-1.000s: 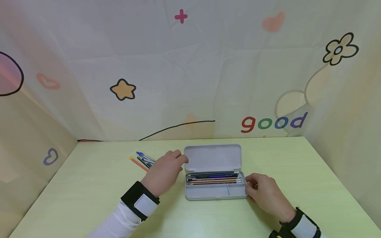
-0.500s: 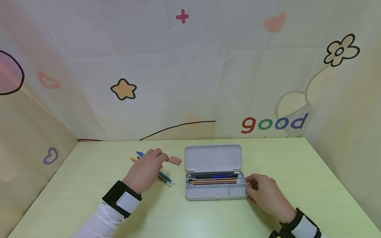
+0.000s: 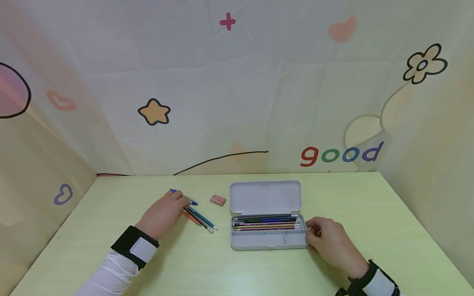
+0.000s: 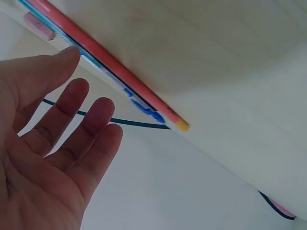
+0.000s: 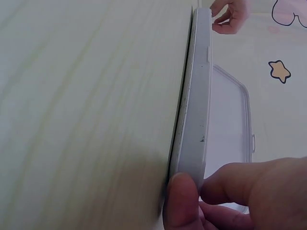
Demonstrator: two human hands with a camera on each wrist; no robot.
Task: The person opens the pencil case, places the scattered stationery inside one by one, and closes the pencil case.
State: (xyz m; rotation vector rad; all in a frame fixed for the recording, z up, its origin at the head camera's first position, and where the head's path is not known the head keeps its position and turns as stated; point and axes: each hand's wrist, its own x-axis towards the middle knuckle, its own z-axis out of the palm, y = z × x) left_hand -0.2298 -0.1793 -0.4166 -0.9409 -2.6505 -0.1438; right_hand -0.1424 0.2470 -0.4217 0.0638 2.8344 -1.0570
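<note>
A: What is bearing the items?
B: The table point(image 3: 240, 273). On it the case point(image 3: 257, 238) is lying lengthwise, left to right, its lid point(image 3: 265, 196) swung up at the far side; pencils point(image 3: 266, 225) are occupying the rear compartment.
A: Hands?
B: The right hand point(image 3: 335, 242) is holding the case's right end between bent thumb and fingers. The left hand point(image 3: 163, 214) is hovering over the loose pens point(image 3: 203, 218), thumb and fingers apart, slightly bent, gripping nothing; I cannot tell whether a fingertip is touching.
A: How are those pens lying?
B: Left of the case, slanting from far left to near right, partly covered by the left hand and showing past its fingertips. In my judgement, the next move is turning on that slant, askew to the case.
A: Nearer hand?
B: The left; the right is sitting well apart, across the case.
A: Smallest item?
B: The eraser point(image 3: 218, 200) is lying between pens and lid, touching neither.
</note>
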